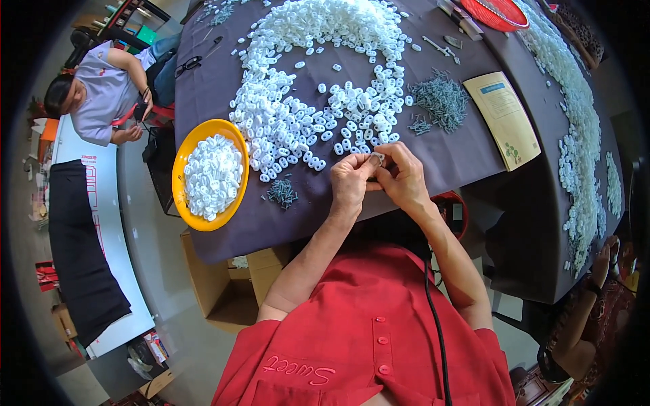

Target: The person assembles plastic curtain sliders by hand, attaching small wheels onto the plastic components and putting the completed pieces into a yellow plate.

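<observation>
Both my hands meet over the near edge of the dark cloth-covered table [264,240]. Between their fingertips is a small white plastic piece with holes [378,157], partly covered by the fingers. My left hand [350,183] pinches it from the left, and my right hand [404,177] grips it from the right. Just beyond them spreads a large heap of like white pieces [277,115]. Grey screws [440,101] lie piled to the right of the heap, and a smaller pile of screws [281,193] lies left of my hands.
A yellow bowl [179,179] of white pieces stands at the left table edge. A tan paper packet [504,122] lies right, with a red basket [484,12] far right. Below the table is an open cardboard box [203,284]. Another person [112,88] sits left; a co-worker's arm [582,331] shows right.
</observation>
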The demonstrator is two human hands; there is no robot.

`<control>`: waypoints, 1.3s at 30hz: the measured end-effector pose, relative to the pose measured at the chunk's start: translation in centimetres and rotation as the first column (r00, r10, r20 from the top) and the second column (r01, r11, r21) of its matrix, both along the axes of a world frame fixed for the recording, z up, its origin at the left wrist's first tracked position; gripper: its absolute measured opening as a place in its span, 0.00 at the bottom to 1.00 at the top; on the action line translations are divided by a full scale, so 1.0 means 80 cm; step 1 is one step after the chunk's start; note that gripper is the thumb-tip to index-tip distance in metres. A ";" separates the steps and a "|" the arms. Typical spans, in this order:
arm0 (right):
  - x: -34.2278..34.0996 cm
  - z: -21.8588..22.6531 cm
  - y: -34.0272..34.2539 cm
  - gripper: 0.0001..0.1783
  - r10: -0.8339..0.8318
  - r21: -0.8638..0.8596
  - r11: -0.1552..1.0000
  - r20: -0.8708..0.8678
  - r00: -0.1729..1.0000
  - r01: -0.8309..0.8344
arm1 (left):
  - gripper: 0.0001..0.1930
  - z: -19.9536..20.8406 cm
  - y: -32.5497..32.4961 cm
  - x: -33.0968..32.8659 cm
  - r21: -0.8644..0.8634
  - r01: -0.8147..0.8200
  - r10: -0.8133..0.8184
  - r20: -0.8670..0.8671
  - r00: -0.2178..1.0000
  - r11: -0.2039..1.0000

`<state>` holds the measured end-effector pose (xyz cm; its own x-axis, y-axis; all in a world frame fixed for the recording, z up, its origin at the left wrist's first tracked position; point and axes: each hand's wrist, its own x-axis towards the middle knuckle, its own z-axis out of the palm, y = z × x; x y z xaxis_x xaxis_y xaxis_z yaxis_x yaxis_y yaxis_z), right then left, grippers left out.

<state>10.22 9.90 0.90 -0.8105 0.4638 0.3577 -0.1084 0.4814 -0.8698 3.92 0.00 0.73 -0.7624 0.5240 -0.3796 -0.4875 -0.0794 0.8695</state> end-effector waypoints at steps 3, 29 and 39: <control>-0.006 0.002 -0.006 0.15 -0.055 0.120 0.991 -0.005 0.998 0.055 | 0.05 -0.003 0.000 0.001 0.019 -0.025 0.025 -0.004 1.000 1.000; 0.009 -0.010 0.012 0.07 0.051 -0.483 0.875 0.160 0.986 0.033 | 0.06 0.000 -0.003 0.005 0.005 0.046 -0.046 -0.034 0.998 0.999; 0.008 -0.014 -0.007 0.08 -0.031 -0.484 0.873 0.069 0.997 0.060 | 0.06 0.001 -0.003 0.010 -0.040 -0.100 0.100 0.019 0.995 0.994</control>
